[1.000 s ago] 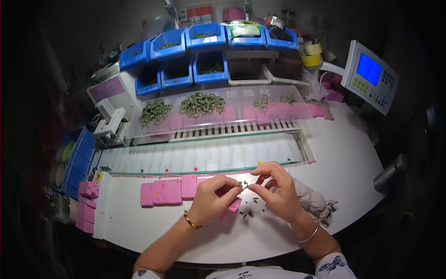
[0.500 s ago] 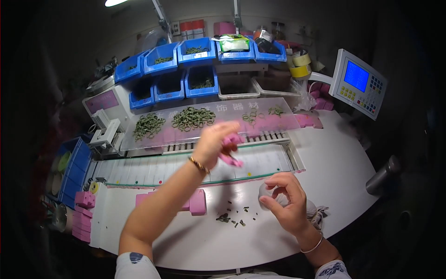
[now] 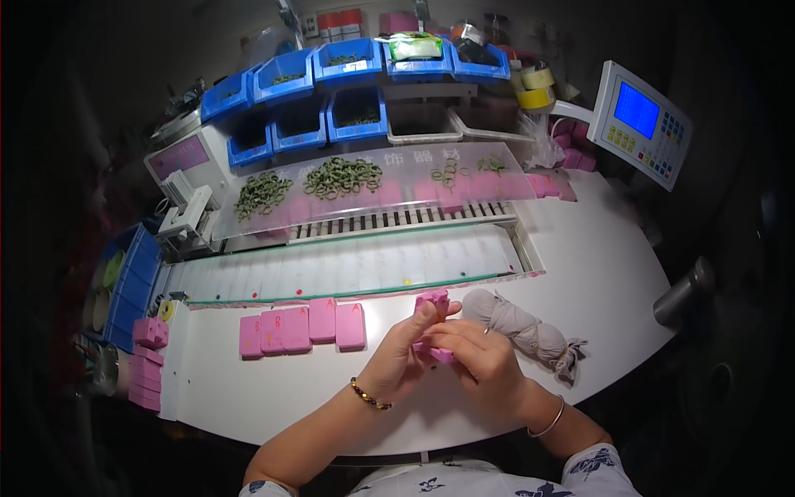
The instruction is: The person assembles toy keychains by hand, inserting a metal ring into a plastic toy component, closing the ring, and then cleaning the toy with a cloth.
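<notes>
Above the near middle of the white table, my left hand (image 3: pixel 396 356) grips a pink rubber mould (image 3: pixel 432 300), its block bent and spread apart. My right hand (image 3: pixel 484 360) meets it from the other side, fingers curled in and pressed against the mould's inner part. What lies between the fingertips is hidden. Right beside my right hand rests a bundle of grey cloth (image 3: pixel 522 330), knotted at its end. To the left, several flat pink moulds (image 3: pixel 286 329) with red marks lie in a row on the table.
Beyond the moulds runs a white conveyor strip (image 3: pixel 348 263) with a green edge. Over it, a clear shelf (image 3: pixel 406 186) carries piles of small green rings (image 3: pixel 341 178). Blue bins (image 3: pixel 348 62) stand behind. A control panel (image 3: pixel 642 124) and a grey cylinder (image 3: pixel 684 291) stand at the right.
My left hand has come down toward me with the pink mould. My right hand has left the grey cloth bundle and moved left onto the mould. The view has tilted downward.
</notes>
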`<action>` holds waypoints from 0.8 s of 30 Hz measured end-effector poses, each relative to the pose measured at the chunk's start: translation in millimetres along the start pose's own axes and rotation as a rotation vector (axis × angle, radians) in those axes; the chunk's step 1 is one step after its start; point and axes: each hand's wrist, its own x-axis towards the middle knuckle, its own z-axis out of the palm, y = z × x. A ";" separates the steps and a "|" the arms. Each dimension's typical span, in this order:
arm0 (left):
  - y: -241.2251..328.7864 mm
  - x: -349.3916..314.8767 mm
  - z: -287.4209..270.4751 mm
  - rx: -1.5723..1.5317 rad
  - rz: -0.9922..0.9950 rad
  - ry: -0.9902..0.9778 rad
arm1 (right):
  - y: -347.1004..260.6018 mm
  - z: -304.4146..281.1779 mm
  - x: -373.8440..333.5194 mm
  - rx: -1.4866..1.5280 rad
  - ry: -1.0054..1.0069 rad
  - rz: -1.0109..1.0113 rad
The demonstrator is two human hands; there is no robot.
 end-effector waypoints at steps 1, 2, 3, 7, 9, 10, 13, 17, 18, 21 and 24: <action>-1.7 -1.2 -0.7 0.037 -0.043 0.008 | -1.5 1.7 -2.2 0.001 -0.004 0.004; -2.7 -2.0 -1.9 0.075 -0.085 0.016 | -3.6 5.5 -4.1 -0.081 -0.009 -0.067; 0.8 -2.0 -9.3 0.029 -0.136 0.029 | -7.3 10.1 -4.7 -0.161 -0.013 -0.145; 6.3 -1.8 -17.5 -0.311 -0.132 -0.019 | -28.2 21.5 -21.7 -0.454 -0.053 -0.279; 5.2 -6.2 -15.7 -0.141 -0.135 0.086 | -29.0 12.4 -27.7 -0.330 -0.134 -0.376; 5.3 -7.9 -16.4 -0.146 -0.135 0.092 | -28.2 5.5 -30.8 -0.324 -0.139 -0.377; 7.9 -14.8 -24.3 -0.046 -0.121 0.101 | -11.9 -22.8 -38.2 -0.497 -0.192 -0.228; 10.0 -24.0 -18.9 0.051 -0.082 0.131 | 23.4 -53.2 -28.3 -0.553 -0.201 0.187; 8.1 -23.8 -13.8 0.094 -0.061 0.127 | 40.5 -56.5 -37.6 -0.450 -0.248 0.290; 4.0 -22.8 -10.6 0.132 -0.023 0.131 | 42.5 -63.8 -28.4 -0.387 -0.335 0.344; -1.6 -21.8 -17.8 0.099 0.014 0.146 | 21.9 -67.7 -6.5 -0.485 -0.246 0.187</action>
